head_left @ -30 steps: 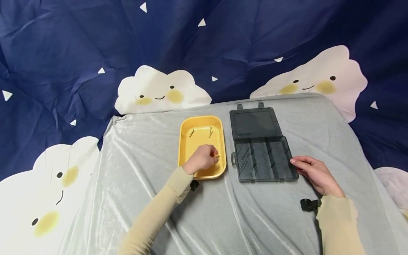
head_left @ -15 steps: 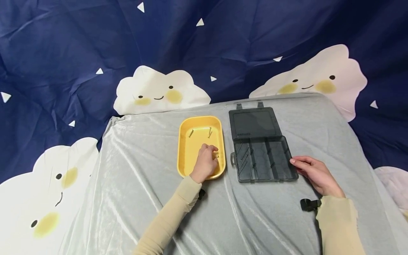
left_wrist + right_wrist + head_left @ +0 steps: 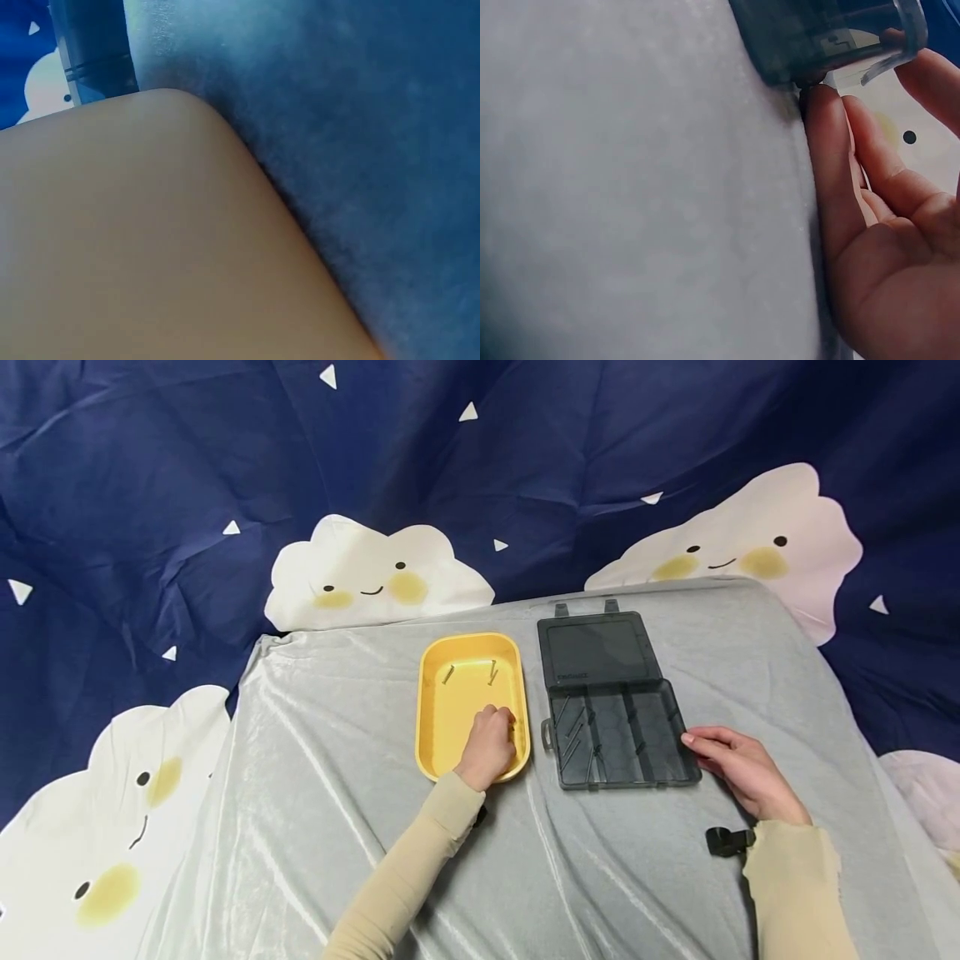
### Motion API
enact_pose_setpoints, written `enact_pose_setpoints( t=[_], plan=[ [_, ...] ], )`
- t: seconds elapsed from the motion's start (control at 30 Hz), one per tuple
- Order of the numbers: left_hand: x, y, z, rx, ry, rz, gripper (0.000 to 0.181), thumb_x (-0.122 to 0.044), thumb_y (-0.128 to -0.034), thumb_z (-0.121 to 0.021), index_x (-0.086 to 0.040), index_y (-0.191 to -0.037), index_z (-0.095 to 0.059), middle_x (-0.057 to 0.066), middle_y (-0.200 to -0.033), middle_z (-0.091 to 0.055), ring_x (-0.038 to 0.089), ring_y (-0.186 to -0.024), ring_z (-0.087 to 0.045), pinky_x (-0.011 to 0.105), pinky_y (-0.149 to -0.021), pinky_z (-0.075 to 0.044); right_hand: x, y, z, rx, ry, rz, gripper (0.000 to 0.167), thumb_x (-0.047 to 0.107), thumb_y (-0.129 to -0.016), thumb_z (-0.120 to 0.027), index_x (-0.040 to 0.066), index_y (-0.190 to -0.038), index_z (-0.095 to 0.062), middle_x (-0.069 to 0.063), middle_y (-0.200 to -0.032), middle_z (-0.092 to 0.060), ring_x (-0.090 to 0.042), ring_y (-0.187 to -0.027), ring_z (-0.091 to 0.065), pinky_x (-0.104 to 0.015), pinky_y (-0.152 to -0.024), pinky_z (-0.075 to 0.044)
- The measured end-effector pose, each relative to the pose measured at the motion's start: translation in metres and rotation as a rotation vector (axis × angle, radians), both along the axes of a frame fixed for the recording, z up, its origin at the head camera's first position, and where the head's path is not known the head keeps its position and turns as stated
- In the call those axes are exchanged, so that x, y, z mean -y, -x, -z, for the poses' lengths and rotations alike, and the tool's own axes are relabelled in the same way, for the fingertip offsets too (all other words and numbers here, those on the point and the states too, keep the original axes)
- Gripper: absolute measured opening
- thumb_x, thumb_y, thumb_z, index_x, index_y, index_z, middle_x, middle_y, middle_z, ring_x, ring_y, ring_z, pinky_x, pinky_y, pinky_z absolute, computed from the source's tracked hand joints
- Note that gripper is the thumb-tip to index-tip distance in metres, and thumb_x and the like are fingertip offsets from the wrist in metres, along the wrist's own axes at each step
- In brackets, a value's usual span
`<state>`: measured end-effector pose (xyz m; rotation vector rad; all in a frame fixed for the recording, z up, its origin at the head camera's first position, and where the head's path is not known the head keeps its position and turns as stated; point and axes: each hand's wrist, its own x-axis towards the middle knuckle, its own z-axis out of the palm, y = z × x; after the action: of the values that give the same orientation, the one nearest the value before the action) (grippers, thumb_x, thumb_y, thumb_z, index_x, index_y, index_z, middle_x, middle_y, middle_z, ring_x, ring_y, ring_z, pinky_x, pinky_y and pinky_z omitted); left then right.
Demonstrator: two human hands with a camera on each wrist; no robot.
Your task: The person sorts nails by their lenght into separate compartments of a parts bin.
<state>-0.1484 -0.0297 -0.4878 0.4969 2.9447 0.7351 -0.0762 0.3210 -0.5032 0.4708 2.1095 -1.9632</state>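
On the cloth-covered desk [image 3: 337, 727], the open dark case [image 3: 615, 722] is lying just right of the yellow tray [image 3: 450, 718], the right hand [image 3: 750, 772] gripping the case's right edge. The left hand [image 3: 489, 745] is sitting bent-fingered inside the tray, can't tell if pinching anything; it's nearer the tray's loose screws [image 3: 448, 674], which are lying beyond it, long axes running roughly near-to-far.

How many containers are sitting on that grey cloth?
2. One is a yellow, rounded rectangular tray, with the left hand over it. The other, an open, dark see-through plastic box, lies to its right, touched by the right hand. None seems hidden.
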Motion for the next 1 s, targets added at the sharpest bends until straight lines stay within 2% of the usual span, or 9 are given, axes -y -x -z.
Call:
enact_pose_setpoints(
  t=[0.17,0.37,0.53,0.8,1.0],
  plan=[
    [-0.0024,-0.0018,-0.0002,-0.028,0.013,0.021,0.019,0.01,-0.079,-0.057,0.002,-0.095,-0.065,0.018,-0.084,-0.063,0.034,-0.08,-0.061,0.039,-0.072,-0.05,0.0,-0.0009,-0.0005,0.007,-0.024,-0.007,0.005,0.028,-0.089,-0.07,0.031,-0.093,-0.069,0.026,-0.089,-0.063,0.01,-0.083,-0.059,-0.011,-0.07,-0.051],
    [-0.004,-0.0025,-0.0006,-0.021,0.024,0.023,0.014,0.008,-0.0793,-0.058,0.0,-0.089,-0.062,0.016,-0.079,-0.065,0.033,-0.076,-0.065,0.038,-0.067,-0.053,-0.0002,-0.0008,-0.0003,0.005,-0.036,-0.012,0.005,0.028,-0.089,-0.069,0.032,-0.093,-0.068,0.027,-0.089,-0.062,0.011,-0.083,-0.059,-0.011,-0.071,-0.051],
    [-0.0044,-0.001,-0.0001,0.002,0.016,0.023,0.01,0.007,-0.0791,-0.058,-0.003,-0.081,-0.058,0.013,-0.071,-0.061,0.028,-0.067,-0.062,0.033,-0.057,-0.047,-0.0006,0.0,0.0,0.005,-0.042,-0.016,0.005,0.029,-0.09,-0.068,0.033,-0.092,-0.067,0.027,-0.088,-0.062,0.011,-0.083,-0.059,-0.011,-0.071,-0.051],
    [-0.0042,-0.0024,0.0011,0.026,0.008,0.02,0.01,0.005,-0.0763,-0.06,-0.003,-0.082,-0.058,0.012,-0.072,-0.061,0.026,-0.066,-0.061,0.031,-0.056,-0.047,-0.001,0.0,0.0006,0.007,-0.074,-0.034,0.006,0.031,-0.091,-0.066,0.032,-0.097,-0.065,0.028,-0.091,-0.061,0.012,-0.085,-0.058,-0.011,-0.073,-0.051],
    [-0.0037,-0.0029,-0.0001,0.019,0.015,0.023,0.008,0.002,-0.0756,-0.058,-0.004,-0.08,-0.058,0.009,-0.07,-0.06,0.023,-0.062,-0.058,0.029,-0.054,-0.044,-0.0012,-0.0005,-0.0002,0.006,-0.036,-0.029,0.005,0.027,-0.092,-0.066,0.03,-0.096,-0.066,0.027,-0.09,-0.062,0.01,-0.085,-0.059,-0.012,-0.072,-0.051]
  ],
)
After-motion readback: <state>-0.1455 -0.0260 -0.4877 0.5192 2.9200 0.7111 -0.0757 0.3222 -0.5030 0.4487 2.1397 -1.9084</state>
